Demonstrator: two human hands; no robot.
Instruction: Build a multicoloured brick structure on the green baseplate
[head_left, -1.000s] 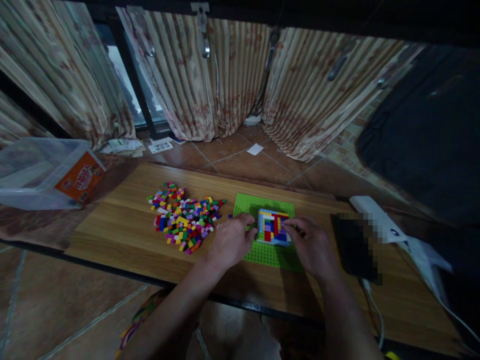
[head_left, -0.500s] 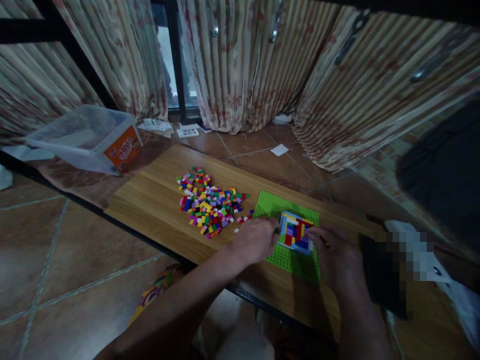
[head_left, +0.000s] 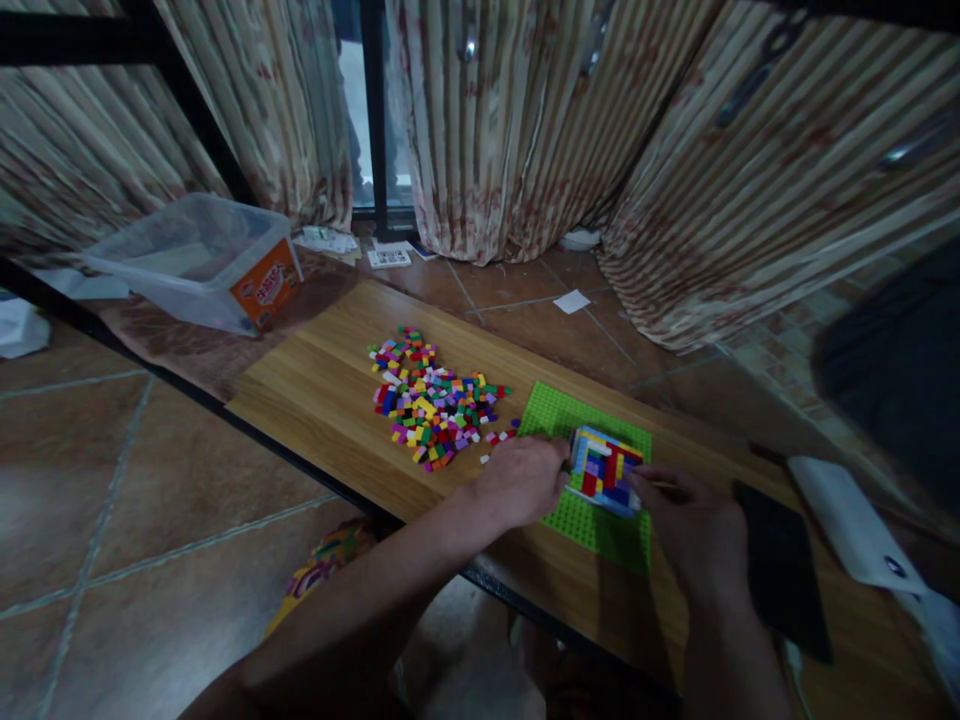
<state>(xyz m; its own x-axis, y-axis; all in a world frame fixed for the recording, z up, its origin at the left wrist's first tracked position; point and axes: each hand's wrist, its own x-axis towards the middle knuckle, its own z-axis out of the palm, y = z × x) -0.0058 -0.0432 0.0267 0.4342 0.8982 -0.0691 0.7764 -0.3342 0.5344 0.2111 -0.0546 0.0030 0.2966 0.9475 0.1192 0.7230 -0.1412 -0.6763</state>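
A green baseplate point(head_left: 555, 412) lies on the wooden board point(head_left: 322, 385). A small build of coloured bricks point(head_left: 604, 469) stands on the plate. My left hand point(head_left: 521, 480) rests on the plate's near left edge, fingers touching the build's left side. On the build's right side, my right hand point(head_left: 694, 530) has its fingertips pressed against it. A pile of loose coloured bricks point(head_left: 431, 405) lies to the left of the plate, a short way from my left hand.
A clear plastic tub point(head_left: 191, 260) with an orange label stands at the far left. A black phone point(head_left: 780, 570) and a white device point(head_left: 851, 520) lie to the right of the plate. Striped curtains point(head_left: 525, 120) hang behind; tiled floor surrounds the board.
The view has swung left and down, so the board sits further right. Both hands have stayed at the sides of the build; the right hand has dropped slightly toward its near corner.
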